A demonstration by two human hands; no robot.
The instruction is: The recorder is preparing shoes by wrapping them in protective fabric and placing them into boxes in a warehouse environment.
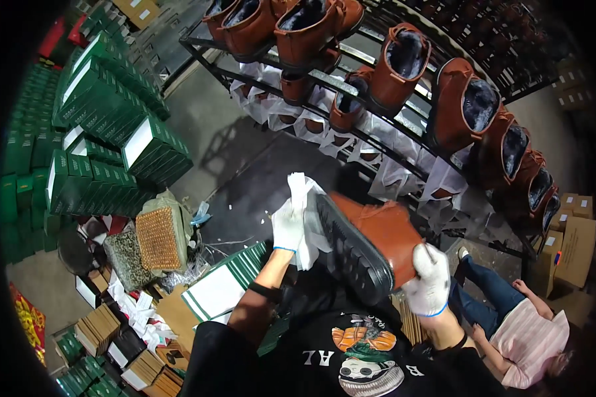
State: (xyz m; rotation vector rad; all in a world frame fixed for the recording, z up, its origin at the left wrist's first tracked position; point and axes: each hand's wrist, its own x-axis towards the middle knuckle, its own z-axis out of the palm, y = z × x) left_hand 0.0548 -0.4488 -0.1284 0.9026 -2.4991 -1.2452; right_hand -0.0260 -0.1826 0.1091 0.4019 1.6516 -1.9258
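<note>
the person's left hand [288, 225], in a white glove, was closed around a wad of white tissue paper [304, 205] and pressed it against the toe end of a brown boot [377, 231]. the right hand [429, 281], also gloved in white, gripped the heel end of the same boot, fingers wrapped over the upper. the boot was held in the air in front of the person's chest, tilted with its black lugged sole [351, 248] turned toward the camera and its toe pointing up and to the left. behind it stood a black metal rack [351, 135], its shelves lined with white paper bags and carrying a row of brown fur-lined boots [397, 66] along the upper edge. to the left of the rack, stacks of green shoe boxes [112, 145] rose from the concrete floor [212, 132]. an open green-and-white box [222, 288] lay near the person's left forearm, beside a woven mat [159, 235] and scattered small cartons. at the lower right, a second person [516, 324] in a pink striped top and jeans sat on the floor near brown cardboard cartons [573, 248].
</note>
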